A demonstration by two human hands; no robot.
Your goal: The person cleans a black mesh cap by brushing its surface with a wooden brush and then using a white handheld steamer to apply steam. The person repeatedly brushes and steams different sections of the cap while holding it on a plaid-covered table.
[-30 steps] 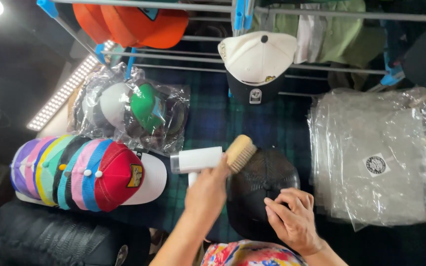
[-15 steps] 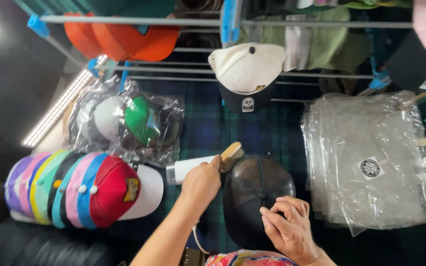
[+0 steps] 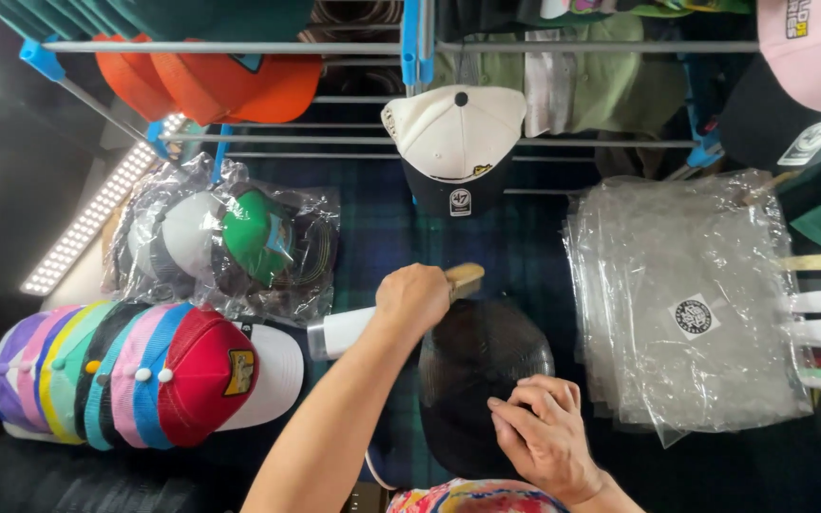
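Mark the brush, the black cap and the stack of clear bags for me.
brush (image 3: 464, 279), head view, on the wooden end past the left fist.
black cap (image 3: 482, 366), head view, on its mesh crown.
clear bags (image 3: 658, 256), head view, on the top bag's plain plastic.
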